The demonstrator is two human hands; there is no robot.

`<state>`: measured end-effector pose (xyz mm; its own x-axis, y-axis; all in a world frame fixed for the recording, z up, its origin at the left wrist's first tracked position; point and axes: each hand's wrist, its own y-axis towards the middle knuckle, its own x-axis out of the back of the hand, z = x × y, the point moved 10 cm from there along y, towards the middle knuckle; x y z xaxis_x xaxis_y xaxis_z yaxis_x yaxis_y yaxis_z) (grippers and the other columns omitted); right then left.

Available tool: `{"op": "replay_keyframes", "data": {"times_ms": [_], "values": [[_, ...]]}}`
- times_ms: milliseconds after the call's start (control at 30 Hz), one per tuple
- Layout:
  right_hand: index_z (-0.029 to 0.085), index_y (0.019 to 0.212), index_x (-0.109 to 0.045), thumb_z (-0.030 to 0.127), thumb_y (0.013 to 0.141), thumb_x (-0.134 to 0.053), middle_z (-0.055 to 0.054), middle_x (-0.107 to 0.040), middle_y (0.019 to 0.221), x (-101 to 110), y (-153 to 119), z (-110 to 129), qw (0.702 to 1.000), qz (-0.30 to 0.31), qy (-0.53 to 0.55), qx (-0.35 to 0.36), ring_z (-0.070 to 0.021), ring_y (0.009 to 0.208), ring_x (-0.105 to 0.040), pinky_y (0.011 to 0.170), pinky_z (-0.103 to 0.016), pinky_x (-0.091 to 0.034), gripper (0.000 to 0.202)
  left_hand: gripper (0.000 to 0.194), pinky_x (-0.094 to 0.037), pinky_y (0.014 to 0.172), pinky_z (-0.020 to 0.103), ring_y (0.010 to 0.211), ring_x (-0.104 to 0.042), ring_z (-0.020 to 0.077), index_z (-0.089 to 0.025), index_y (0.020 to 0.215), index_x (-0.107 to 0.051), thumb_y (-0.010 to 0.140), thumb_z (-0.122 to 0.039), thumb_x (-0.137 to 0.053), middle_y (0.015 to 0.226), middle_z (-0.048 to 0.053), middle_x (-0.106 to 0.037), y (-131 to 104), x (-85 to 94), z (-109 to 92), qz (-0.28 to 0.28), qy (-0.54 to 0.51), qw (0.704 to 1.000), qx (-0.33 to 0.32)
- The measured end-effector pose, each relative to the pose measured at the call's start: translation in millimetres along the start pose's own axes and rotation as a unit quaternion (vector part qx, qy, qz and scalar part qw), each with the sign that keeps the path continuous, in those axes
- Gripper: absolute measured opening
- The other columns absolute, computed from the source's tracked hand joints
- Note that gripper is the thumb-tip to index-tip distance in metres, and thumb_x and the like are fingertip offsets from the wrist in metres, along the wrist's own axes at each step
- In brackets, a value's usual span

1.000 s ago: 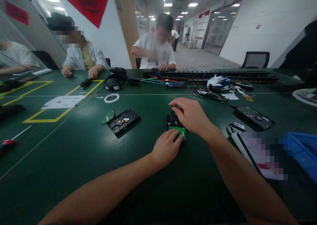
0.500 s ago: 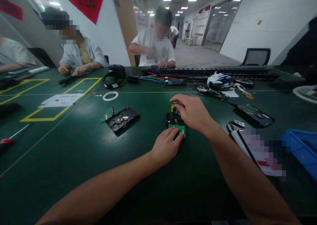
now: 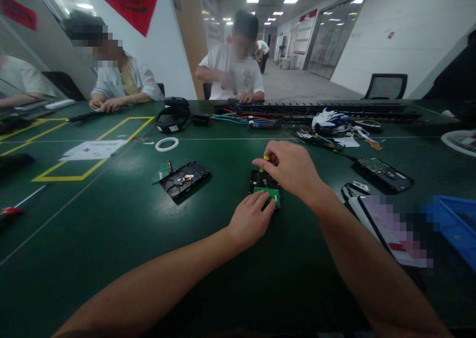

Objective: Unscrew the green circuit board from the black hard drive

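Note:
A black hard drive [image 3: 265,180] with a green circuit board [image 3: 273,193] on it lies on the table in front of me. My left hand [image 3: 251,219] steadies its near end, fingers over the board and thumb by the right side. My right hand [image 3: 288,167] is closed around a small screwdriver [image 3: 261,169] with a yellow and black handle, held upright over the drive's far end. Fingers cover most of the handle, and the tip cannot be made out. To the left lies another hard drive [image 3: 186,180], with a loose green board [image 3: 161,173] beside it.
A third hard drive [image 3: 386,174], a phone [image 3: 386,229] and a blue bin [image 3: 459,226] are on the right. Cables [image 3: 238,118], gloves [image 3: 329,121] and a white tape ring [image 3: 167,144] lie farther back. Co-workers sit across the table; a red-handled screwdriver [image 3: 11,211] lies far left.
My right hand has turned around the screwdriver, its thumb now extended left and covering more of the handle. My left hand stays on the hard drive.

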<state>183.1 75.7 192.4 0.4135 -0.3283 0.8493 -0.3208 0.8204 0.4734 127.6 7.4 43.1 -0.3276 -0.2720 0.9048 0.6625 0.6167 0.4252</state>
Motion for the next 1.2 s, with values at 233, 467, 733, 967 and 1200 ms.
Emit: {"op": "replay_keyframes", "data": {"times_ms": [233,467,733,967,1200], "values": [[0.021,0.106,-0.073,0.023,0.097,-0.066,-0.008,-0.076,0.108,-2,1,6,0.998,0.009,0.044,0.045,-0.0250,0.100,-0.069,0.089,-0.038,-0.049,0.012,0.032,-0.053,0.109,0.047,0.133,-0.059,0.0317,-0.014,0.133,-0.062,0.104,-0.021,-0.052,0.137,0.016,-0.063,0,-0.6,0,0.004,0.008,1.000,-0.001],[0.021,0.114,-0.076,0.013,0.095,-0.059,-0.008,-0.075,0.120,-6,0,17,0.987,0.027,0.122,0.100,-0.0239,0.114,-0.068,0.105,-0.040,-0.049,0.027,0.033,-0.053,0.109,0.049,0.132,-0.060,0.0313,-0.015,0.135,-0.061,0.104,-0.022,-0.051,0.137,0.016,-0.064,0,-0.6,0,0.003,-0.003,1.000,0.001],[0.023,0.109,-0.076,0.018,0.099,-0.055,-0.008,-0.076,0.113,-4,0,13,0.992,0.029,0.101,0.073,-0.0246,0.108,-0.068,0.100,-0.040,-0.049,0.023,0.032,-0.054,0.108,0.049,0.133,-0.060,0.0314,-0.016,0.133,-0.062,0.103,-0.020,-0.051,0.137,0.016,-0.064,0,1.9,0,-0.007,-0.006,1.000,0.002],[0.021,0.117,-0.072,0.012,0.096,-0.054,-0.008,-0.077,0.119,-2,-1,11,0.991,0.033,0.108,0.066,-0.0251,0.110,-0.070,0.099,-0.040,-0.050,0.029,0.034,-0.053,0.109,0.049,0.132,-0.060,0.0318,-0.016,0.134,-0.062,0.102,-0.021,-0.053,0.138,0.017,-0.064,-1,-0.8,0,0.001,-0.006,1.000,0.000],[0.021,0.106,-0.071,0.023,0.098,-0.063,-0.007,-0.076,0.106,-1,0,9,0.997,0.025,0.047,0.053,-0.0241,0.097,-0.068,0.088,-0.037,-0.048,0.012,0.032,-0.054,0.109,0.048,0.132,-0.060,0.0304,-0.017,0.133,-0.062,0.103,-0.021,-0.052,0.137,0.016,-0.064,0,0.5,0,-0.004,-0.007,1.000,0.001]]}}
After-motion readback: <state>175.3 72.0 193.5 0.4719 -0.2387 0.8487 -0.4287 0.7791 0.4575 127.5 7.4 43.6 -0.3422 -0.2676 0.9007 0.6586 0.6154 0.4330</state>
